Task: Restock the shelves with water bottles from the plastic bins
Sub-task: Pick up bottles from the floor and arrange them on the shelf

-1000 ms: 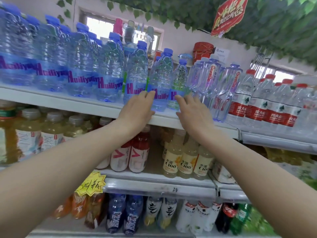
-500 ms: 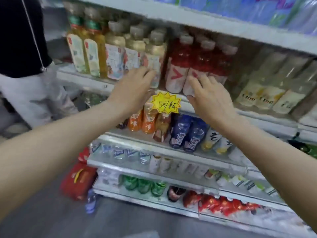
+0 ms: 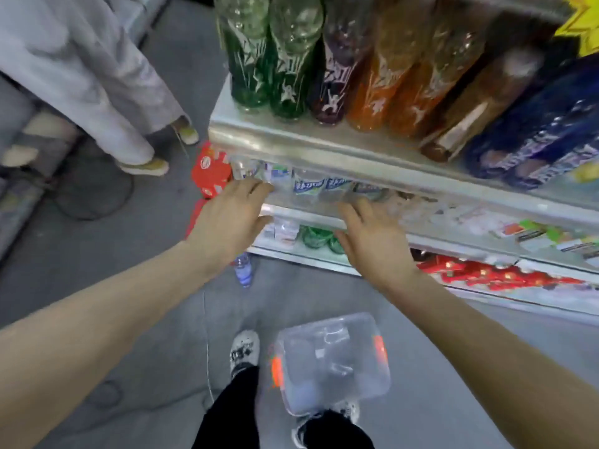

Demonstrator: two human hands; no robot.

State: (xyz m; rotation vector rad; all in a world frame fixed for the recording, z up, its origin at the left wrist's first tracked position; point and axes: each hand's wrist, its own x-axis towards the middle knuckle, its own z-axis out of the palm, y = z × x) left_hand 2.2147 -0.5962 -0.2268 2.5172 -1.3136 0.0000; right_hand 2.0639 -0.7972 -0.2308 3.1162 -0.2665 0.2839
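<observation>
This is a shop aisle. Metal shelves point(image 3: 324, 150) stand in tiers, packed with rows of bottled soft drinks point(image 3: 372, 76). A yellow starburst price tag point(image 3: 580, 24) hangs above.

Clear bin point(image 3: 334, 361), seemingly orange latches point(image 3: 277, 371)

Both forearms are bare, with no sleeve in view up to the frame edges. The left hand point(image 3: 231, 218) and right hand point(image 3: 372, 241) carry no glove, ring, watch or band that can be seen. Lower down, the legs wear black trousers point(image 3: 233, 413). The shoes point(image 3: 244, 351) are white with black printed marks on top; the print is too blurred to read.
</observation>
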